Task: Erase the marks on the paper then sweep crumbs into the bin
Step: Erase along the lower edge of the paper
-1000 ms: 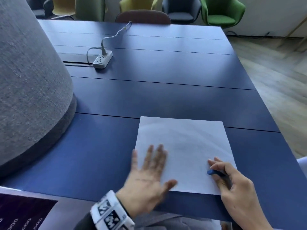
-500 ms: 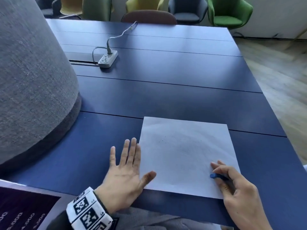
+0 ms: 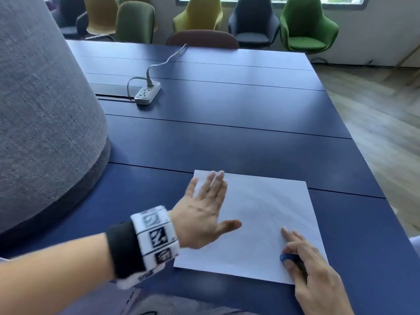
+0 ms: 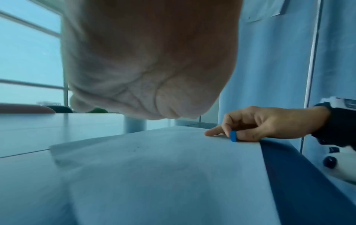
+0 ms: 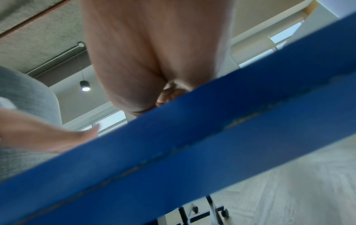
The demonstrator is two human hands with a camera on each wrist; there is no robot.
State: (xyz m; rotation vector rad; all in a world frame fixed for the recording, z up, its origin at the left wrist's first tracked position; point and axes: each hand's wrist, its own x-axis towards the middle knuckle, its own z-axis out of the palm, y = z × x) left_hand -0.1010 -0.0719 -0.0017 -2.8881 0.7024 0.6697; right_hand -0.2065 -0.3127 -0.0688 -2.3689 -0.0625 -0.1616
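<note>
A white sheet of paper lies on the dark blue table near its front edge. My left hand is spread flat with straight fingers over the sheet's left part, and its image is blurred. Whether it touches the paper I cannot tell. My right hand rests on the sheet's near right corner, pinching a small blue eraser with the forefinger stretched out on the paper. In the left wrist view, a few tiny dark crumbs lie on the paper, and the eraser stands on edge.
A big grey fabric-covered form fills the table's left side. A white power strip with its cable lies farther back. Several chairs stand beyond the far edge. Wooden floor lies to the right.
My left hand has moved from the bare table left of the sheet forward and right over the paper's left part. The right hand stays at the corner with the eraser.
</note>
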